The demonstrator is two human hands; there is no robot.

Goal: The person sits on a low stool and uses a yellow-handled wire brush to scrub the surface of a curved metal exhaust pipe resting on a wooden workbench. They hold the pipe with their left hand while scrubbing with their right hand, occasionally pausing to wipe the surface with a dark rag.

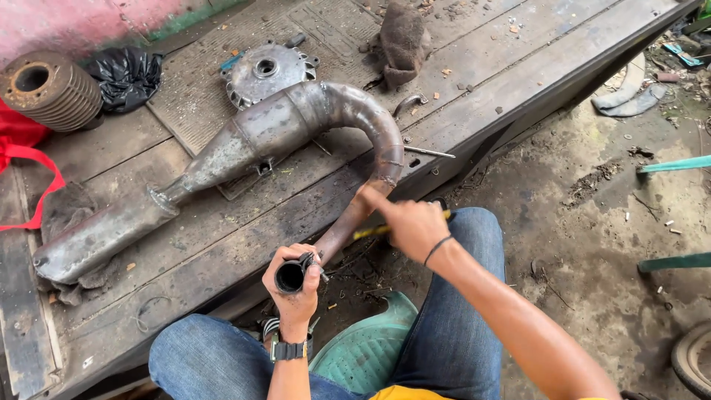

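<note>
A long bent metal exhaust pipe lies across a dirty wooden platform, its narrow end curving down toward me. My left hand grips that end, where a black round opening with a clamp faces the camera. My right hand holds a thin yellow-handled tool against the pipe's neck, index finger stretched along the pipe. I sit on a green stool, knees in blue jeans on either side.
On the platform lie a round metal engine cover, a finned cylinder, a black plastic bag, a brown rag, a red strap and a thin metal rod. Dirt ground with debris lies to the right.
</note>
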